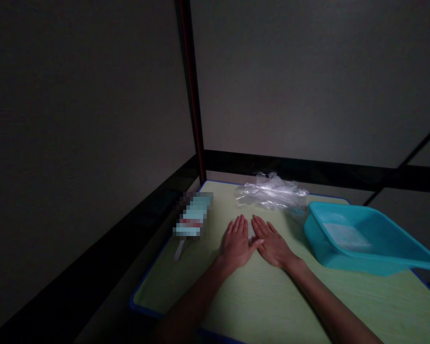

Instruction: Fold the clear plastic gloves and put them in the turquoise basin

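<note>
My left hand [236, 242] lies flat with its fingers stretched out, palm down near the middle of the table. Beside it my right hand [271, 241] also rests flat, fingers extended and angled in toward the left. The thumbs meet or overlap between the hands. Under and between them shows a small part of a thin, whitish, see-through piece [251, 230]; most of it is covered, and I cannot make out its kind. Behind the hands sits a crumpled heap of clear plastic [272, 192].
On the right stands a turquoise plastic basin [372, 263] with a flat white item [347, 236] inside. A pixelated pale-blue item [193, 215] lies at the left, a small white strip [179, 250] by it. The pale green table [258, 306] has a blue edge; walls rise behind and left.
</note>
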Available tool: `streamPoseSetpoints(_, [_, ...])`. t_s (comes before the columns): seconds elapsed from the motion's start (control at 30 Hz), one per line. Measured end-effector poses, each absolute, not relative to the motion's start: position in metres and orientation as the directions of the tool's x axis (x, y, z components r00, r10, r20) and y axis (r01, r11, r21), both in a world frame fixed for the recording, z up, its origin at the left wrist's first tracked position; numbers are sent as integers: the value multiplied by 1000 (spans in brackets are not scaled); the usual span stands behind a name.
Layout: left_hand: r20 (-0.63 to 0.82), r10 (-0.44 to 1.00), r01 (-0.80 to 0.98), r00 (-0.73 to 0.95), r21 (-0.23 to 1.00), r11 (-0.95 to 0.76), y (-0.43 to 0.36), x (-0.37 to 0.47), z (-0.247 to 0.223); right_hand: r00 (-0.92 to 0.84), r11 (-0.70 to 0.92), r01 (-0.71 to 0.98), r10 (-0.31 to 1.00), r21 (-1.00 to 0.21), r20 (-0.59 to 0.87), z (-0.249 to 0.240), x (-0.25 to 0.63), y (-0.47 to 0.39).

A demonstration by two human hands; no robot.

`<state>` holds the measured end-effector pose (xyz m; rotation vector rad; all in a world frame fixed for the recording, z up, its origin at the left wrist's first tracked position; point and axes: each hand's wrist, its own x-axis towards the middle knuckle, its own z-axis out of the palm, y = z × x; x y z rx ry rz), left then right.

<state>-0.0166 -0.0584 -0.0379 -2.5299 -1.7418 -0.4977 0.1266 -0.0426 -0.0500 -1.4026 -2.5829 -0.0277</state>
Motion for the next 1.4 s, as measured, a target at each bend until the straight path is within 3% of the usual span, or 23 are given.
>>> streamPoseSetpoints(0.53, [291, 912, 938, 290, 101, -331, -55, -42, -41, -493, 509, 854, 857, -102, 151, -44, 133, -45])
streamPoseSetpoints(0.6, [284, 914, 938, 291, 104, -331, -55, -41, -42, -491, 511, 847, 858, -147, 151, -45, 138, -43])
streamPoseSetpoints(0.8, [210, 924, 923, 320, 151, -354, -53, -48, -38, -494, 536, 716, 842, -449, 217, -42, 153, -32])
streamPoseSetpoints(1.13, [197, 919, 891, 342, 244, -384, -73, -72, -36, -501, 551, 670, 830, -498, 245, -19, 150, -13])
streamPoseSetpoints(1.3, [241, 910, 881, 338, 260, -396, -68, -79, -38, -509, 539, 647, 832, -540, 221, -10, 154, -56])
streamPoseSetpoints(1.4, [290, 883, 850, 369, 278, -447, -69, -77, -36, -612, 570, 567, 775, -595, 159, -4, 160, -86])
